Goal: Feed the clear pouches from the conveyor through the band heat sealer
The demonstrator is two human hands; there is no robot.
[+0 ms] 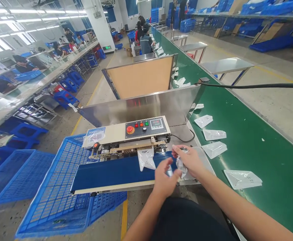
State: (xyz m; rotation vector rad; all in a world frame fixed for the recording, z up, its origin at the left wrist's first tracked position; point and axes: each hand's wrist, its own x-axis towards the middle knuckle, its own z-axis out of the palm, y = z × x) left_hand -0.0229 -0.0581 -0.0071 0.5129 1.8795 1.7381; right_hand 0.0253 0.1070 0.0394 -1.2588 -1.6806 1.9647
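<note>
My right hand (188, 160) pinches a small clear-and-white plastic pouch (181, 166) by its top, at the right end of the sealing machine's blue belt (111, 177). Just left of it is my left hand (166, 177), its thumb and fingers curved and apart beside the pouch. Whether the left fingertips touch the pouch is hard to make out. Another white pouch (146, 160) hangs with its top edge in the band sealer (136, 144) and its lower part over the belt.
Several white pouches (214, 149) lie spread along the green conveyor (269, 157) to my right. A blue crate (53, 187) stands under the belt's left end. Behind the sealer rises a metal panel (141, 105). A black cable (251, 86) crosses above the conveyor. People sit farther off.
</note>
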